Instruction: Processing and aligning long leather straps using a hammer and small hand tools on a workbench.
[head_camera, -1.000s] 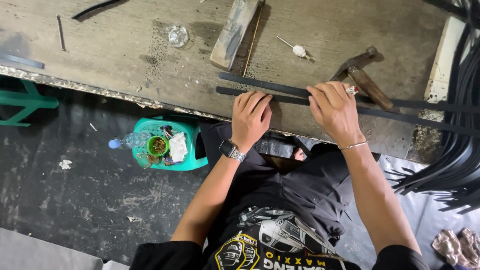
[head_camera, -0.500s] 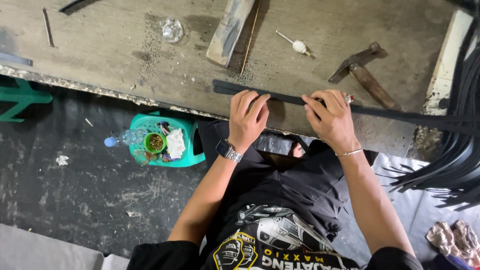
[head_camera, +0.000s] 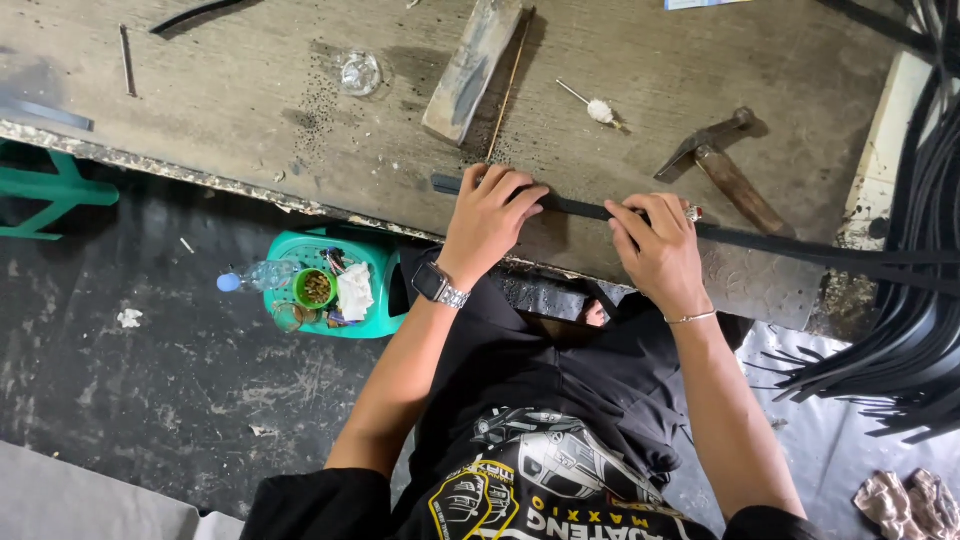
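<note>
Both hands lie flat, fingers pressing rather than gripping: left hand (head_camera: 490, 215) and right hand (head_camera: 658, 248) pin the black strap (head_camera: 575, 206) against the workbench (head_camera: 250, 110), apparently to keep it straight.

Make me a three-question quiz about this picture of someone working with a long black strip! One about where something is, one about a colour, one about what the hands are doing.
1. Where does the hammer lie?
A. on the workbench, beyond the right hand
B. on the floor
C. on the stool

2. What colour is the stool beside the person's knee?
A. red
B. green
C. yellow

3. How are the hands placed on the black strip?
A. both lifted clear of it
B. only one touching it
C. both pressing down on it

Answers:
1 A, the hammer rests on the workbench past the right hand.
2 B, the stool's top is green.
3 C, the left hand and the right hand both lie flat on the strip.
</note>
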